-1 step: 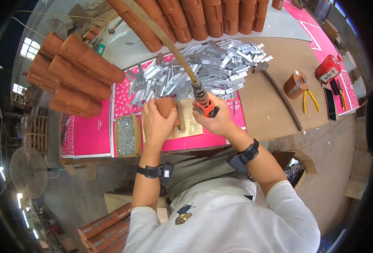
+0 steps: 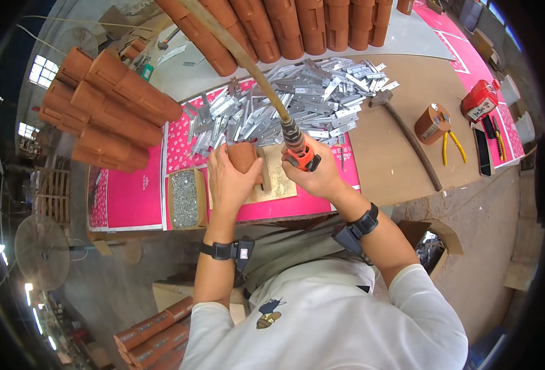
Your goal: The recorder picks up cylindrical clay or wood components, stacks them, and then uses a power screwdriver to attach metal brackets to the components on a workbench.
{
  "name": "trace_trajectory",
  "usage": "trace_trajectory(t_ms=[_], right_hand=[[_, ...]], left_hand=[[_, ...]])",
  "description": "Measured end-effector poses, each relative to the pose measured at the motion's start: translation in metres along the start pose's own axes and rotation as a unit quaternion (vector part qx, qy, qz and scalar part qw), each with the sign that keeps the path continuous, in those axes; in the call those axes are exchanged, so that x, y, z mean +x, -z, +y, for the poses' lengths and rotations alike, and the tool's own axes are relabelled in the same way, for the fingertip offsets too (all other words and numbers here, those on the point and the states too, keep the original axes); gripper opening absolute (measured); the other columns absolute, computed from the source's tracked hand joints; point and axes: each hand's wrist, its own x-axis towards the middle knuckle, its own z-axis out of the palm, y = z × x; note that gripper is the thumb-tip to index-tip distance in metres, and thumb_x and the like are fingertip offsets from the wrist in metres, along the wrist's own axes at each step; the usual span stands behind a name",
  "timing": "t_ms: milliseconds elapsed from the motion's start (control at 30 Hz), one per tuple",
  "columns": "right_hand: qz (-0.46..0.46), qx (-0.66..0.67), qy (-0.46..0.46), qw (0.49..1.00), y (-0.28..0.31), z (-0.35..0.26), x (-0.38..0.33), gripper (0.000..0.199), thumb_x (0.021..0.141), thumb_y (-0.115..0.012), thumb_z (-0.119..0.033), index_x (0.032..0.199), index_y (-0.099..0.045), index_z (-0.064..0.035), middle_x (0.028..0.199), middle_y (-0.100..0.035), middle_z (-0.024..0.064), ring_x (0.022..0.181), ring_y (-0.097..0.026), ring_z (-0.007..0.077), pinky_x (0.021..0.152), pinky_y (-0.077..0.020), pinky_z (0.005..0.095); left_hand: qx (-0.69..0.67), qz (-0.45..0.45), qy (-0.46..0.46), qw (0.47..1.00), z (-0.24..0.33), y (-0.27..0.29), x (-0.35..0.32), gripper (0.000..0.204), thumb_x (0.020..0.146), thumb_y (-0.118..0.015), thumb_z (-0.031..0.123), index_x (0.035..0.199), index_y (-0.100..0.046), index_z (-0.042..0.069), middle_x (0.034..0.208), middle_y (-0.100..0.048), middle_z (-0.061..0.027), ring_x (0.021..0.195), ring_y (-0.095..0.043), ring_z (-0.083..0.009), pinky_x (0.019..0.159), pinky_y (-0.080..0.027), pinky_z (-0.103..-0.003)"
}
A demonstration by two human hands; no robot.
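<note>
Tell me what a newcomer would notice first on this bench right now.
Dead centre, the left hand grips a terracotta pot on a wooden block, while the right hand holds an orange power tool fed by a hose from above. Behind them sprawls a heap of silver metal brackets, with stacks of terracotta pots at the left. A hammer lies to the right.

Terracotta clay piece point(image 2: 243, 155), orange-and-black tool point(image 2: 301, 154), silvery metal brackets point(image 2: 297, 102), bright pink mat point(image 2: 130, 194), yellow-handled pliers point(image 2: 450, 147).
</note>
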Motion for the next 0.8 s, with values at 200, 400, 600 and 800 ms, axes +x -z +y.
trace_trajectory(t_ms=[200, 400, 600, 800], right_hand=[[-0.009, -0.014, -0.009, 1.000, -0.003, -0.003, 0.002, 0.024, 0.079, -0.073, 0.000, 0.100, -0.062, -0.0033, 0.087, -0.066, 0.0024, 0.080, -0.062, 0.0094, 0.076, -0.0520, 0.0281], [-0.006, -0.019, -0.014, 1.000, -0.003, 0.001, 0.003, 0.024, 0.079, -0.072, 0.001, 0.100, -0.062, -0.0039, 0.088, -0.066, 0.0020, 0.080, -0.062, 0.0090, 0.075, -0.0521, 0.0284], [0.041, 0.019, 0.016, 0.999, -0.007, 0.007, 0.003, 0.026, 0.076, -0.077, -0.006, 0.097, -0.062, -0.0051, 0.073, -0.060, 0.0020, 0.061, -0.054, 0.0109, 0.060, -0.0469, 0.0287], [0.011, 0.026, -0.001, 1.000, -0.007, 0.002, 0.002, 0.024, 0.076, -0.077, -0.006, 0.096, -0.063, -0.0043, 0.077, -0.064, 0.0032, 0.067, -0.059, 0.0104, 0.064, -0.0493, 0.0281]], left_hand=[[-0.224, -0.025, 0.070, 0.972, -0.031, -0.012, 0.002, 0.078, 0.079, -0.083, 0.031, 0.138, -0.047, -0.006, 0.131, -0.057, -0.0245, 0.120, -0.058, -0.0351, 0.101, -0.047, -0.043], [-0.347, 0.041, 0.067, 0.935, -0.041, -0.035, -0.004, 0.067, 0.085, -0.077, 0.019, 0.140, -0.046, -0.003, 0.127, -0.060, -0.0207, 0.114, -0.061, -0.0259, 0.096, -0.050, -0.038], [-0.452, -0.025, 0.133, 0.882, -0.043, -0.027, -0.006, 0.062, 0.089, -0.072, 0.015, 0.141, -0.045, -0.002, 0.126, -0.060, -0.0216, 0.113, -0.061, -0.0229, 0.095, -0.051, -0.037], [-0.366, -0.008, 0.085, 0.927, -0.052, -0.037, -0.010, 0.059, 0.094, -0.065, 0.023, 0.143, -0.044, -0.003, 0.132, -0.057, -0.0258, 0.119, -0.059, -0.0294, 0.099, -0.048, -0.040]])
